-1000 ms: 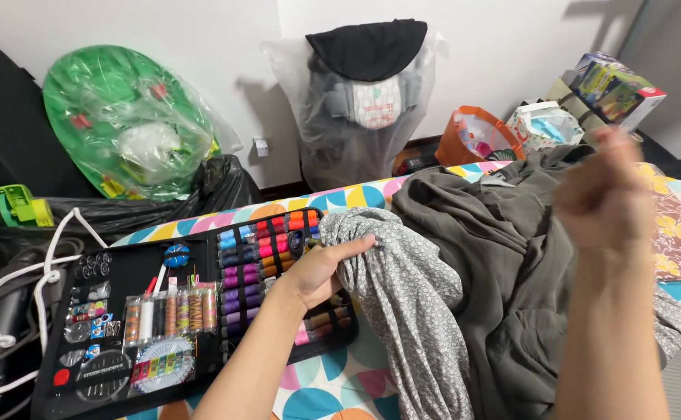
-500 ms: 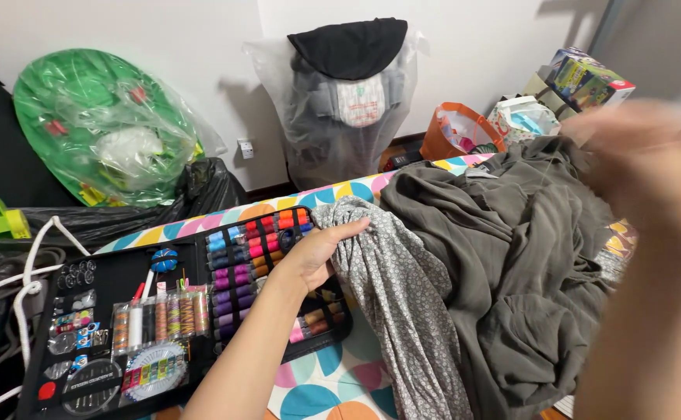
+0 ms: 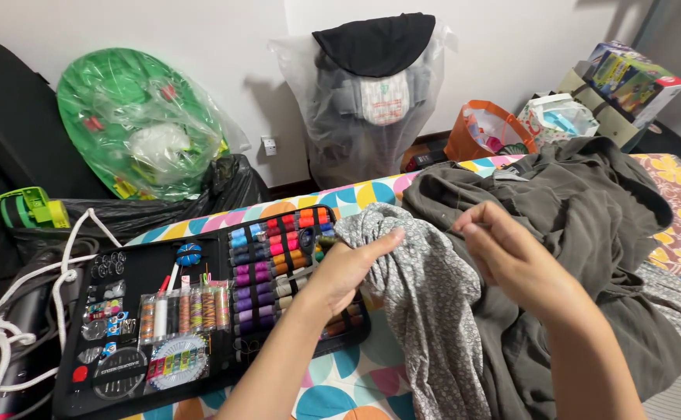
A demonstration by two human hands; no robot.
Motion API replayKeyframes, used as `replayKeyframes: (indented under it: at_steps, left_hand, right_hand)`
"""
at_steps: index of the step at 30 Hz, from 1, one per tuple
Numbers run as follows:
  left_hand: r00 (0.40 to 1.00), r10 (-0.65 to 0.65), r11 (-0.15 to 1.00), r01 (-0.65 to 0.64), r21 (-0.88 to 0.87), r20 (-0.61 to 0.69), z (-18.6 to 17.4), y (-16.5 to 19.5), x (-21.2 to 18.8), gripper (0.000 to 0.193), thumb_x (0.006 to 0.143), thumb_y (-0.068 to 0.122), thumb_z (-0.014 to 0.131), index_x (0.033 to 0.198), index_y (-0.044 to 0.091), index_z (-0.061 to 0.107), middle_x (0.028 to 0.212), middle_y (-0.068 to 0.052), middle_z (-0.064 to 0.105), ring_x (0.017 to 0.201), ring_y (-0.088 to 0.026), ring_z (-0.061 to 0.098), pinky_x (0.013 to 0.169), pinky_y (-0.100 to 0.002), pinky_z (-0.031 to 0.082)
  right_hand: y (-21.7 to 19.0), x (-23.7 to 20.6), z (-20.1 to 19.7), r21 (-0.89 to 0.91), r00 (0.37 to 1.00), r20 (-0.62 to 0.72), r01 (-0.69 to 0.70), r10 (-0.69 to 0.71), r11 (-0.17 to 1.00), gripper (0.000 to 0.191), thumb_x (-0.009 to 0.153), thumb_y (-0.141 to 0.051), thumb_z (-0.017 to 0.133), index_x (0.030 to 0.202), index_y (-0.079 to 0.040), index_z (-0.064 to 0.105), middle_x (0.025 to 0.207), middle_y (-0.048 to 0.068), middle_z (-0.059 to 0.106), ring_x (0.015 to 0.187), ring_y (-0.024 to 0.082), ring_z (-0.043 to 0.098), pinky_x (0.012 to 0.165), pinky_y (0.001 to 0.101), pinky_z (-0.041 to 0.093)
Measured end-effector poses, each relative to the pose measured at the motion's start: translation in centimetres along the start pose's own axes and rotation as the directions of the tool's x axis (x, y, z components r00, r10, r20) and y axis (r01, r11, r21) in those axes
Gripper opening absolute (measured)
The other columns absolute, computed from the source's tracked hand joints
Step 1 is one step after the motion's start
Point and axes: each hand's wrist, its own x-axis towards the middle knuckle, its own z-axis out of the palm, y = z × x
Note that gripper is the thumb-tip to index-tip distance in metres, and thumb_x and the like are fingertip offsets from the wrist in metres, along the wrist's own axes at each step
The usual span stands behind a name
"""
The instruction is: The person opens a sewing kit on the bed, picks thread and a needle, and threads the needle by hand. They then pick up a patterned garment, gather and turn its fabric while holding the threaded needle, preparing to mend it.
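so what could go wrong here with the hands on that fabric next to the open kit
The left hand pinches the grey patterned fabric right over the open sewing kit; its forearm lies across the thread spools, so a pull could drag the fabric or arm over them and knock some loose. The right hand has its fingers pinched shut; whatever they hold is too small to see, and might be lost in the olive garment.

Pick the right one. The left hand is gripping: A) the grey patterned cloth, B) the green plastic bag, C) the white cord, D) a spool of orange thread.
A: the left hand pinches a fold of the grey patterned cloth beside the open sewing kit, apart from any spool.
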Motion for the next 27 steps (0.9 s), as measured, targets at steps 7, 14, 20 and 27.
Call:
replayKeyframes:
  at_steps: [7, 14, 20, 27]
  left_hand:
    - [0.999, 0.049, 0.986, -0.051, -0.162, -0.017, 1.4, -0.5, -0.6, 0.035, 0.089, 0.018, 0.074, 0.122, 0.005, 0.068, 0.116, -0.004, 0.073, 0.107, -0.014, 0.068, 0.094, -0.032, 0.052]
    - [0.998, 0.058, 0.976, -0.061, -0.21, -0.018, 3.3, -0.1, -1.6, 0.035, 0.09, 0.015, 0.073, 0.122, 0.003, 0.067, 0.116, -0.005, 0.072, 0.106, -0.015, 0.067, 0.093, -0.033, 0.053]
    - [0.986, 0.168, 0.967, -0.164, -0.196, 0.004, 4.2, -0.4, -2.3, 0.04, 0.088, 0.008, 0.074, 0.127, 0.002, 0.065, 0.118, -0.005, 0.071, 0.11, -0.014, 0.067, 0.097, -0.031, 0.053]
    - [0.968, 0.249, 0.968, -0.248, -0.049, 0.028, 4.9, -0.2, -3.3, 0.03, 0.091, 0.005, 0.074, 0.12, -0.002, 0.071, 0.112, -0.007, 0.075, 0.102, -0.015, 0.069, 0.091, -0.03, 0.055]
  right_hand:
    - [2.1, -1.9, 3.7, 0.154, 0.993, -0.079, 0.101, -0.089, 0.983, 0.014, 0.102, -0.018, 0.049, 0.106, -0.005, 0.054, 0.071, 0.003, 0.059, 0.053, 0.01, 0.052, 0.047, 0.0248, 0.045]
    - [2.8, -3.1, 4.5, 0.112, 0.966, -0.196, 0.194, -0.169, 0.975, 0.011, 0.098, -0.011, 0.059, 0.102, -0.001, 0.064, 0.09, -0.001, 0.061, 0.076, 0.007, 0.059, 0.063, 0.0259, 0.053]
    - [3.7, -4.5, 4.0, 0.114, 0.964, -0.225, 0.168, -0.14, 0.979, 0.012, 0.099, -0.009, 0.059, 0.105, 0.0, 0.064, 0.08, 0.003, 0.061, 0.072, 0.008, 0.057, 0.065, 0.026, 0.05]
    - [5.3, -4.9, 4.7, 0.233, 0.955, -0.265, 0.199, -0.135, 0.952, 0.013, 0.104, -0.01, 0.05, 0.114, -0.003, 0.053, 0.081, 0.002, 0.055, 0.071, 0.01, 0.057, 0.065, 0.0261, 0.05]
